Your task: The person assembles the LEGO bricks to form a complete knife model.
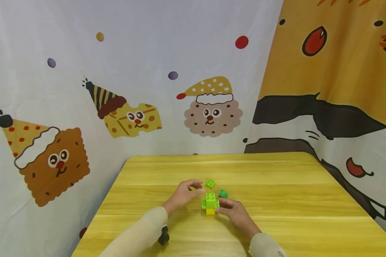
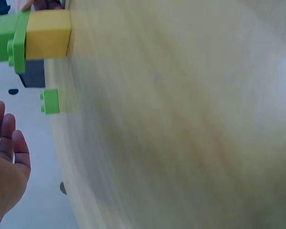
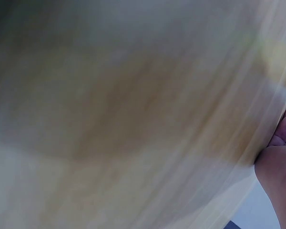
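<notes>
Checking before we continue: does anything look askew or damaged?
Nothing stands out. The stack stands upright on the table; the lime block and green piece lie loose beyond it, with no damage visible.

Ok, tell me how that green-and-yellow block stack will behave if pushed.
The block stack looks apt to tip if pushed high, since its yellow base is narrower than the green layer above. It should feel stiff, judging by its crisp, straight edges, and is probably light, being built of plastic-looking blocks.
</notes>
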A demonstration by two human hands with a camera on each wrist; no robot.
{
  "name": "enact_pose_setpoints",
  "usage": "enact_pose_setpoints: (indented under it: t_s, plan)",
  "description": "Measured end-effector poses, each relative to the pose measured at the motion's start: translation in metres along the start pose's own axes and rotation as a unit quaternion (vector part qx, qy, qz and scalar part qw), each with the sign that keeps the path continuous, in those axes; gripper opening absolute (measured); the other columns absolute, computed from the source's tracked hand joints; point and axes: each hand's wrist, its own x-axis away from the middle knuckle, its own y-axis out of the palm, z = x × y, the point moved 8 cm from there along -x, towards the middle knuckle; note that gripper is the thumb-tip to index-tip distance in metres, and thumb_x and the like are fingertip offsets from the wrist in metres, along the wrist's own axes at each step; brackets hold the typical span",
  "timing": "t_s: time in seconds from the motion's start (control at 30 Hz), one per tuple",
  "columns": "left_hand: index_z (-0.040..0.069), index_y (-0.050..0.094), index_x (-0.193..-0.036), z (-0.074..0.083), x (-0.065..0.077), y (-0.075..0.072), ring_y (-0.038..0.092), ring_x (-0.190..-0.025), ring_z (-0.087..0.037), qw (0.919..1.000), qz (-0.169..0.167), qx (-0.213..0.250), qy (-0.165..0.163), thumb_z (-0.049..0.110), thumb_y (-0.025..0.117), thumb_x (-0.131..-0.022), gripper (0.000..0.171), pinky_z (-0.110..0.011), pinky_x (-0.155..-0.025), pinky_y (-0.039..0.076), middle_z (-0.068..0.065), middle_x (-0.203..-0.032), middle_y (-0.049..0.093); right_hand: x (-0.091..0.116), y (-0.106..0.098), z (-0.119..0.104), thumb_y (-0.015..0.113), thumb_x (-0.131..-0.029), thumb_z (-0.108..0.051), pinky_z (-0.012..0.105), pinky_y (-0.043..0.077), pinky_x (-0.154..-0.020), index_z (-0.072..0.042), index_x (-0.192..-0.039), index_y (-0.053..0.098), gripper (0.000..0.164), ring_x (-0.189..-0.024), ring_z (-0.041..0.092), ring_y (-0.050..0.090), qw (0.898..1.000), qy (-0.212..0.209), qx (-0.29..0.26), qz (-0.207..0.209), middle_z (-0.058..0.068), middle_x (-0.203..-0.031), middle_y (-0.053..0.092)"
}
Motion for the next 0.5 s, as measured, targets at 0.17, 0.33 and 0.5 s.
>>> enact_pose_setpoints:
  t_s: [0.17,0.33,0.5]
  plan:
    - [0.014,0.065,-0.129,-0.005,-0.007,-0.007,0.056,-0.107,-0.019,0.9998,0.017,0.004,-0.004,0.032,0.069,-0.095,0.039,-0.041,-0.090,0.045,-0.013,-0.123,0.063,-0.001,0.000,0.002,0.078,-0.087,-0.024,0.047,0.049,-0.095,-0.001,-0.131,0.063,0.051,-0.111,0.030,0.061,1.000,0.002,-0.002,-0.002,0.014,-0.119,0.067]
    - [0.013,0.065,-0.128,-0.013,-0.013,-0.012,0.055,-0.109,-0.022,0.9997,0.022,0.006,-0.010,0.031,0.071,-0.094,0.039,-0.045,-0.091,0.046,-0.013,-0.124,0.063,0.000,0.001,0.003,0.077,-0.088,-0.023,0.045,0.050,-0.093,0.000,-0.131,0.063,0.051,-0.110,0.029,0.062,1.000,0.003,-0.008,-0.005,0.015,-0.119,0.067]
    - [0.009,0.064,-0.129,-0.020,-0.022,-0.012,0.055,-0.111,-0.024,0.9993,0.018,-0.011,-0.029,0.026,0.070,-0.095,0.039,-0.048,-0.093,0.046,-0.013,-0.125,0.063,-0.001,0.001,0.003,0.077,-0.088,-0.023,0.044,0.050,-0.093,0.001,-0.130,0.062,0.051,-0.109,0.028,0.062,1.000,0.001,-0.009,-0.007,0.014,-0.119,0.067]
